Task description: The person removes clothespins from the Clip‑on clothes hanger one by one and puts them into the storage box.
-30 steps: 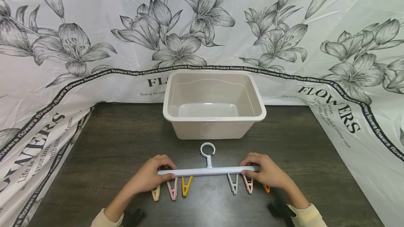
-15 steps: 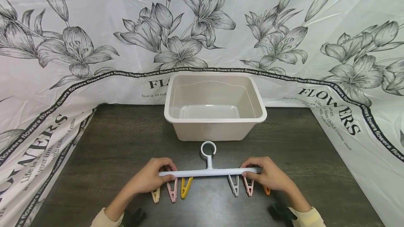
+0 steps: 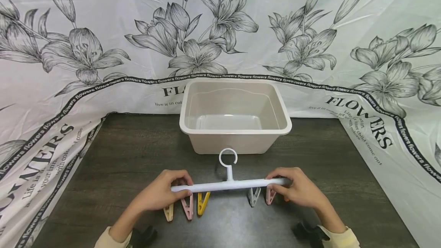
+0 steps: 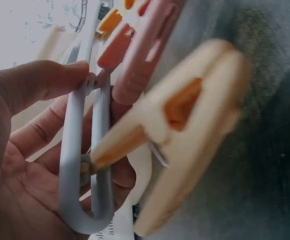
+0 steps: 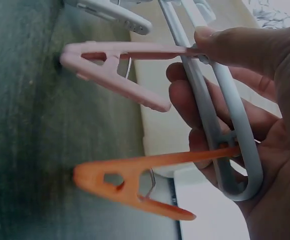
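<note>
A white clip hanger (image 3: 220, 185) with a round hook (image 3: 228, 157) on top is held level by both hands, one at each end. My left hand (image 3: 166, 191) grips its left end, thumb on the near side and fingers behind. The right hand (image 3: 299, 187) grips the other end the same way. From the bar's left half hang a cream clothespin (image 4: 194, 130), a pink clothespin (image 3: 187, 206) and a yellow clothespin (image 3: 203, 203). On the right half are a grey clothespin (image 3: 254, 196), a pale pink clothespin (image 5: 115, 75) and an orange clothespin (image 5: 135, 182), mostly hidden by the hand in the head view.
A beige plastic basin (image 3: 231, 141) stands behind the hanger at the back of the dark wooden table (image 3: 138, 141). A white cloth (image 3: 144, 60) with flower prints and lettering covers the wall behind and the sides.
The hanger has risen a little, its right end more than its left, so its hook now overlaps the basin's front. Both hands have kept hold of it throughout.
</note>
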